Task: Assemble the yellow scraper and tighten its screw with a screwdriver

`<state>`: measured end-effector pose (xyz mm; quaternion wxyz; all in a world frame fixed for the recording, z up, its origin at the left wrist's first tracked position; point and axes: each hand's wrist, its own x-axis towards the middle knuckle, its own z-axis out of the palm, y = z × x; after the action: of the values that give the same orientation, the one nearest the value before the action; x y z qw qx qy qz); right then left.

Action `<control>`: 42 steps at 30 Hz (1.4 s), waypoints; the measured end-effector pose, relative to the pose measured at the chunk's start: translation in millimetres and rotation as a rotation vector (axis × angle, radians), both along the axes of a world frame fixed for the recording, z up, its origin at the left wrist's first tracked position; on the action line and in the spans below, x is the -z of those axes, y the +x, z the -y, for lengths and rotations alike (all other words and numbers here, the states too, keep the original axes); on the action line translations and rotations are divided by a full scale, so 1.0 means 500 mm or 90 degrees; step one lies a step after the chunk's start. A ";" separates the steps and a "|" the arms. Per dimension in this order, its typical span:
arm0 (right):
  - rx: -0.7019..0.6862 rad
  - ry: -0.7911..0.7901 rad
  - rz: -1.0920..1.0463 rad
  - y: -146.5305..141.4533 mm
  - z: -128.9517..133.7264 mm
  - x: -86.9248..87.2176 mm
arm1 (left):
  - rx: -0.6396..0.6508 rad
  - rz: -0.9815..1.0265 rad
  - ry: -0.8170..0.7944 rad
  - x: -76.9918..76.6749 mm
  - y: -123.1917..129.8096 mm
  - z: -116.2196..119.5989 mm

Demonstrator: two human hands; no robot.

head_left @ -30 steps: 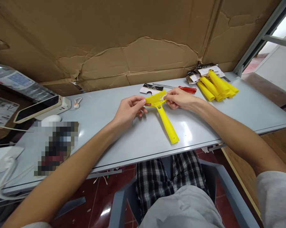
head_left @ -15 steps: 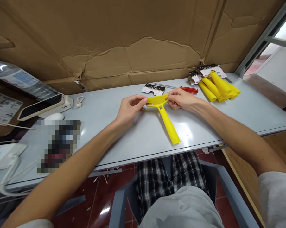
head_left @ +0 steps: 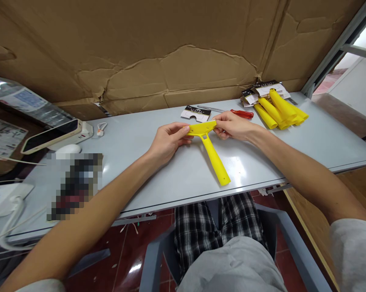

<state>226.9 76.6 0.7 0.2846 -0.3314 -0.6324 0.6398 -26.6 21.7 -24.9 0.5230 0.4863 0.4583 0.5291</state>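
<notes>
Scraper (head_left: 215,160): yellow plastic, T-shaped, likely light and stiff (thin blade may flex). Blade end pinched by left hand (head_left: 169,142) and right hand (head_left: 233,126); handle end on table (head_left: 176,178). Firmest hold: handle.

- Setting: you sit at a makeshift workshop bench.
- Grey table (head_left: 249,170), backed by cardboard sheeting (head_left: 183,69).
- Before you: screwdriver (head_left: 242,114), yellow scrapers (head_left: 280,107), printed cards (head_left: 195,113).
- Below you: plastic chair (head_left: 154,263), red tile floor (head_left: 125,259).

Yellow plastic T-shaped scraper (head_left: 213,158), held by crossbar, long handle slanting toward person.
</notes>
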 end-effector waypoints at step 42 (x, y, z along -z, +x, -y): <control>0.010 -0.102 -0.001 0.000 -0.011 0.006 | 0.009 -0.085 -0.004 -0.015 -0.004 -0.001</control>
<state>227.1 82.1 -2.3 0.2626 -0.3575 -0.5762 0.6864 -28.5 22.2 -17.5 0.4963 0.5220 0.4908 0.4902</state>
